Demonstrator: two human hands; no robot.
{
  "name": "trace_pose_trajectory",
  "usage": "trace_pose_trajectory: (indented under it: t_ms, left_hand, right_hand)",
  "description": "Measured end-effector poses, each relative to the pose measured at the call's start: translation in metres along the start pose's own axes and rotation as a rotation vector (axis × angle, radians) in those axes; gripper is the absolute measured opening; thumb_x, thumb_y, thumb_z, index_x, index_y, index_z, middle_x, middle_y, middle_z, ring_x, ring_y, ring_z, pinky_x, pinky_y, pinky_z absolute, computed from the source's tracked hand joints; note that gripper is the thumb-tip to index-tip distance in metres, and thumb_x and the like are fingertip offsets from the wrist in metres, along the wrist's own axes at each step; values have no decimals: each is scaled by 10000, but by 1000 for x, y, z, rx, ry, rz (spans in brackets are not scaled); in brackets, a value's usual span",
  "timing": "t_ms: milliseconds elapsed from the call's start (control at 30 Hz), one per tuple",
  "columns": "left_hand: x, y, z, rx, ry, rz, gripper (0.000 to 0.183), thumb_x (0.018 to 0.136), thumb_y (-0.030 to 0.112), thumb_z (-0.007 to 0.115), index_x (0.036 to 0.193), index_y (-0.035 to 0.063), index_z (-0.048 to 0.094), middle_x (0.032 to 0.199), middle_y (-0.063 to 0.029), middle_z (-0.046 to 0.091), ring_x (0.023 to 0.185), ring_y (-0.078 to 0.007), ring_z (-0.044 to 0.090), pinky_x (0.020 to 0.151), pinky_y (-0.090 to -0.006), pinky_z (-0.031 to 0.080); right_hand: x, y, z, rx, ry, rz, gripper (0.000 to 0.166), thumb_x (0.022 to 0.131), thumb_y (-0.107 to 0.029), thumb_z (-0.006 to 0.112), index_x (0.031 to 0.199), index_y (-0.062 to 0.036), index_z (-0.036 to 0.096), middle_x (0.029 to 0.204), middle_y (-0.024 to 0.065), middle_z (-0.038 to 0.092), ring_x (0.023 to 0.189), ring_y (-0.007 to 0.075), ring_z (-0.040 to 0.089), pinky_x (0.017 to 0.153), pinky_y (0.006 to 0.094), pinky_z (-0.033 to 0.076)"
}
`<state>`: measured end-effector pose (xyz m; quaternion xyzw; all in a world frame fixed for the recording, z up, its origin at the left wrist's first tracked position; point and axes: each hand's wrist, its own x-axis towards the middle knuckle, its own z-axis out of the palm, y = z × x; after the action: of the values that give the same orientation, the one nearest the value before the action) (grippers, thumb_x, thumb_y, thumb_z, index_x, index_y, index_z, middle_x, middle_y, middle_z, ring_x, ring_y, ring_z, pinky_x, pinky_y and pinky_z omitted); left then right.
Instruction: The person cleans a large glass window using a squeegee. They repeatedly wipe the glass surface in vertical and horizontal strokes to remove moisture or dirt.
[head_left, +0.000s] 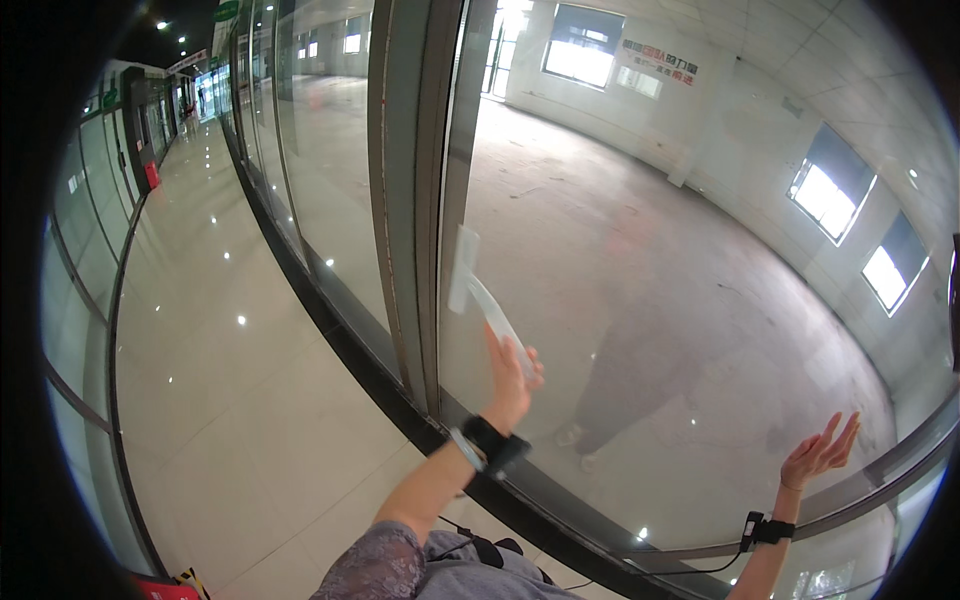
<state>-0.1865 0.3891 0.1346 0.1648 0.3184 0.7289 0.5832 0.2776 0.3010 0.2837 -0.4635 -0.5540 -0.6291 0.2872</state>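
My left hand (516, 373) grips the handle of a pale translucent squeegee (491, 304), slightly blurred. The squeegee's blade is upright at the glass panel (555, 330), close beside the dark metal frame. A black strap with a device (491, 446) and a light band are on my left wrist. At the lower right my right hand (821, 454) is raised before the glass with fingers apart, holding nothing; whether it touches the pane I cannot tell. Its wrist bears a black strap with a small cabled device (754, 531).
A metal door frame (416, 225) stands left of the pane, above a black floor sill (360, 375). A glossy tiled corridor (217, 360) runs away at the left. Behind the glass is a room with windows (583, 49). A red object (161, 589) with striped tape lies at the bottom left.
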Motion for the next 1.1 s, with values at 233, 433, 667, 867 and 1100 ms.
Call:
trace_pose_trajectory:
  t_ms: [233,433,667,867,1100]
  left_hand:
    - [-150,-113,7,8,-274,-267,688,1013,487,403,1497,450,-83,812,-44,491,494,-118,458,418,-222,364]
    - [-16,-27,-30,-65,-3,-101,641,991,505,441,1491,433,46,878,-12,500,601,-121,495,447,-225,381]
    - [-10,-49,-23,92,38,-67,603,1037,427,348,1507,404,-30,914,-46,511,647,-148,543,454,-240,408]
    - [-157,-146,3,85,-180,-319,609,1032,439,365,1499,405,-25,867,-52,514,605,-130,526,432,-238,385]
    - [-23,-41,-27,4,5,-103,559,1004,495,413,1470,386,124,839,-19,505,633,-106,514,454,-214,391]
  right_hand:
    - [-3,5,6,22,-12,-7,474,1052,-277,244,1463,-91,391,1532,185,325,1403,359,315,1076,463,237]
    - [-2,0,-1,45,10,-20,465,1051,-260,262,1452,-73,407,1524,192,336,1401,359,317,1069,449,244]
    - [-5,2,4,22,-3,-11,482,1057,-287,230,1449,-71,410,1517,195,348,1397,363,325,1060,441,254]
    - [-2,1,3,42,2,-19,462,1056,-268,268,1440,-62,421,1506,197,364,1386,366,341,1057,439,258]
    - [0,0,0,57,18,-20,454,1054,-255,276,1438,-62,424,1505,195,367,1383,365,343,1057,441,259]
